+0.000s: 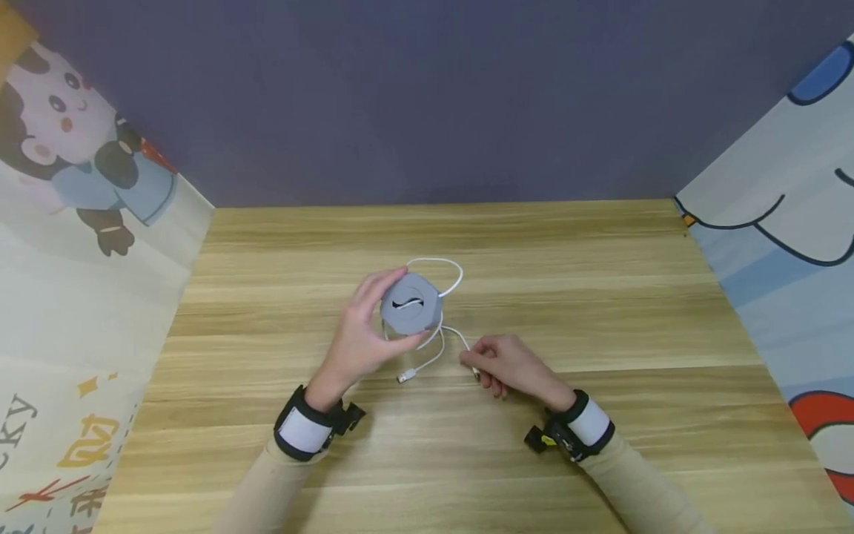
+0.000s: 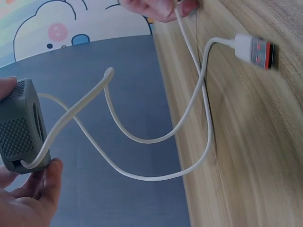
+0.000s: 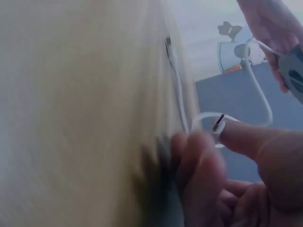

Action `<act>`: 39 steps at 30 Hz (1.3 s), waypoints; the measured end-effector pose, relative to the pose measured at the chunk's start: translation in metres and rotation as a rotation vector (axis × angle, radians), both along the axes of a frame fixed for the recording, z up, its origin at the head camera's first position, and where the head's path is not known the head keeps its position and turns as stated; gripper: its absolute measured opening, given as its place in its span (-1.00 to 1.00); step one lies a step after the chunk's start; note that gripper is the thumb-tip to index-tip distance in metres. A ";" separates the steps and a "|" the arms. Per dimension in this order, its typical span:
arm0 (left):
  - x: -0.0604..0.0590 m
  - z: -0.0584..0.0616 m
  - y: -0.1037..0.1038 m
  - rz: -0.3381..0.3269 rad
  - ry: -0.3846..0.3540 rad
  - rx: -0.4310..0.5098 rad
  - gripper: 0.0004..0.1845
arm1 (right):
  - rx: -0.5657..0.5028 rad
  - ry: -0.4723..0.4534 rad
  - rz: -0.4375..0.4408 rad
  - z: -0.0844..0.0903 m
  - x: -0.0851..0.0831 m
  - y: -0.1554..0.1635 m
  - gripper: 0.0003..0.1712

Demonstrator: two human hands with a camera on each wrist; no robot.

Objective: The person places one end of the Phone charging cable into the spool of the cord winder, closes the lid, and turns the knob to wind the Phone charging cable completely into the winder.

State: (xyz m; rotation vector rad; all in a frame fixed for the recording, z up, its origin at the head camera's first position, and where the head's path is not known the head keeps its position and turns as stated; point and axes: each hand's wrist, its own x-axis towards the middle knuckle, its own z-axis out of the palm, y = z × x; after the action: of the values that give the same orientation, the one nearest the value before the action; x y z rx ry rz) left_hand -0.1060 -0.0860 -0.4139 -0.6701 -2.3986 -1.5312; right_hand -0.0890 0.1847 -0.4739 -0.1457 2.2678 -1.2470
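Observation:
My left hand (image 1: 356, 337) holds a grey, many-sided cable winder (image 1: 411, 320) by its edges, between thumb and fingers. It has a curved slot in its face and textured sides, seen in the left wrist view. A white USB cable (image 1: 461, 276) comes out of the winder (image 2: 16, 137) and loops around it. One end, a USB-A plug (image 2: 255, 51), lies on the table below the winder. My right hand (image 1: 510, 363) pinches the cable's other end between thumb and fingers, close to the table. The fingers partly hide that connector.
The wooden table (image 1: 427, 460) reaches back to a dark blue-grey panel (image 1: 427, 104). Cartoon-printed walls stand at the left (image 1: 80, 297) and right (image 1: 767, 178). Both wrists wear strapped cameras.

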 end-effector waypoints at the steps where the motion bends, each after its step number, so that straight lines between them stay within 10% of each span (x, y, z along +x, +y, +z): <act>1: 0.000 -0.001 0.000 -0.003 0.002 -0.006 -0.01 | 0.056 0.078 0.007 0.003 -0.001 0.002 -0.64; 6: -0.001 -0.003 0.000 -0.023 0.033 -0.037 -0.01 | 0.166 0.576 -0.054 0.019 -0.010 0.007 -0.80; 13: 0.004 -0.007 0.002 -0.048 0.026 -0.082 -0.02 | -0.055 1.052 -0.065 0.037 -0.016 0.003 -0.68; 39: 0.010 -0.010 0.013 -0.120 0.025 -0.099 -0.02 | -0.178 1.216 0.096 0.047 -0.025 -0.009 -0.67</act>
State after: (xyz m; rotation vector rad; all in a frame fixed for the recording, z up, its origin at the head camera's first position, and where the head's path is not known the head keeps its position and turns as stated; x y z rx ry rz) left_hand -0.0958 -0.0733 -0.4244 -0.8630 -2.4694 -1.4467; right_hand -0.1137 0.1754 -0.4268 -1.3803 2.9974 -1.5162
